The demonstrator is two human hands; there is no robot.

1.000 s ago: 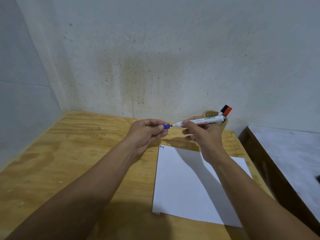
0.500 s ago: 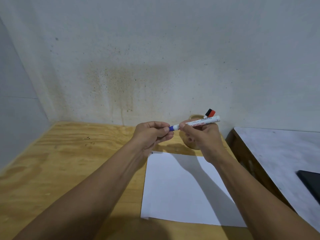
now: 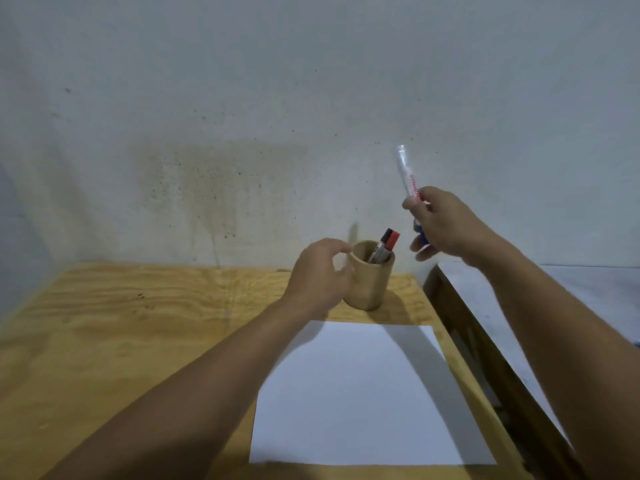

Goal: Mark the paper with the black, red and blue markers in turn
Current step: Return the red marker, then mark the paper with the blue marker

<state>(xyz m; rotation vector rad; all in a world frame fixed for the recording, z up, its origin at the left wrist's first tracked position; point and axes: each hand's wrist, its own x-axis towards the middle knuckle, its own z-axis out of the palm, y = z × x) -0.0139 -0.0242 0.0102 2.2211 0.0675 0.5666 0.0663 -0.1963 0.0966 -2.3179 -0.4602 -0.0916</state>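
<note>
A: How should the blue marker (image 3: pixel 408 181) be returned?

B: It is pinched in the right hand (image 3: pixel 446 226), held high and right of the wooden cup (image 3: pixel 370 276), cap end down. It is best lowered capped end first, beside the 2 markers (image 3: pixel 384 249) already standing inside.

A: And the left hand (image 3: pixel 320 275)?

B: Its grip is spread, curled at the cup's side; whether it touches cannot be told. The cup is best steadied there. The paper (image 3: pixel 363 393) lies on the desk (image 3: pixel 138 334) just in front
</note>
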